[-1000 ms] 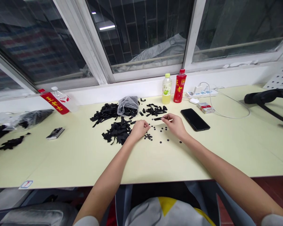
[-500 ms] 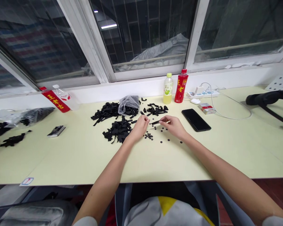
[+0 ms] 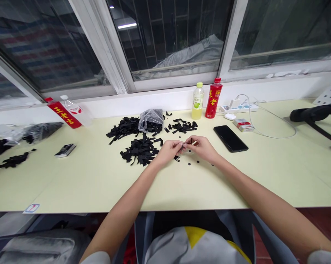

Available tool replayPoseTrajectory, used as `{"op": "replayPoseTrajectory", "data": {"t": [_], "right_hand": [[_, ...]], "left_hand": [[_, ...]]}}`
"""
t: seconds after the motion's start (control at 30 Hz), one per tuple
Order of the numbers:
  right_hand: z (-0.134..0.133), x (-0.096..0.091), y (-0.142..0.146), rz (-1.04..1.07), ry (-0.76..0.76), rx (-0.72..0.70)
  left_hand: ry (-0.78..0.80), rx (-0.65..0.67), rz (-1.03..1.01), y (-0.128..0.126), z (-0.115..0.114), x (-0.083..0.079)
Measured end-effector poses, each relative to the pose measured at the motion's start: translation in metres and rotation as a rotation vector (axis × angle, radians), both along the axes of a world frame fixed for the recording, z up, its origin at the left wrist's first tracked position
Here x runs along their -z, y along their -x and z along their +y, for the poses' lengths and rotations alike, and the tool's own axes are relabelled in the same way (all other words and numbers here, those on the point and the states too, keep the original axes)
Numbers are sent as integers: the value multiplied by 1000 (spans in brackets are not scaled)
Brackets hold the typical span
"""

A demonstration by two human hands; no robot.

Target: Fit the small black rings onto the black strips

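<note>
My left hand (image 3: pixel 170 151) and my right hand (image 3: pixel 200 147) meet above the table, fingertips pinched together. Between them is a short black fabric strip (image 3: pixel 184 144), mostly covered by the fingers; my right hand grips it. The left fingertips press at its near end, and whether they also hold a small ring is hidden. Under and around the hands lie small black rings (image 3: pixel 177 160) and black discs (image 3: pixel 198 161). Left of my left hand is a heap of black strips (image 3: pixel 140 149). Another pile of strips (image 3: pixel 184 126) lies beyond the hands.
A clear plastic bag (image 3: pixel 151 120) rests on strips at the back. Behind stand a yellow-green drink bottle (image 3: pixel 198 102) and a red bottle (image 3: pixel 213 99). A phone (image 3: pixel 230 139), a small box (image 3: pixel 243 125) and a power strip (image 3: pixel 239 107) are at right. A card pack (image 3: pixel 65 150) lies left.
My left hand has moved right and met my right hand at the strip. Earlier the hands were apart, with the strip sticking out of the right fingers.
</note>
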State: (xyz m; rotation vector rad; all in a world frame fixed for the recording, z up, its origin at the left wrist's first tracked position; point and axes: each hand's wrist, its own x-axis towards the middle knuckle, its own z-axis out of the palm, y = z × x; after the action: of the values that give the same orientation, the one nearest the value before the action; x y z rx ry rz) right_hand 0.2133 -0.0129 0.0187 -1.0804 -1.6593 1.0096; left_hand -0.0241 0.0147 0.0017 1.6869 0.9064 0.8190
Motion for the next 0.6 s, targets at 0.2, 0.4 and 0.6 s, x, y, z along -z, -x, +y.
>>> {"op": "replayPoseTrajectory", "data": {"t": [0.2,0.4,0.6], "right_hand": [[0,1,0,0,16,13],[3,1,-2,-25,25,25],[2,0,-4,-9,63,2]], "left_hand": [[90,-27,-71,-3,-3,-1],[67,-46,27,-7,-15,-16],[-102,-68,206,-11,-30,-23]]}}
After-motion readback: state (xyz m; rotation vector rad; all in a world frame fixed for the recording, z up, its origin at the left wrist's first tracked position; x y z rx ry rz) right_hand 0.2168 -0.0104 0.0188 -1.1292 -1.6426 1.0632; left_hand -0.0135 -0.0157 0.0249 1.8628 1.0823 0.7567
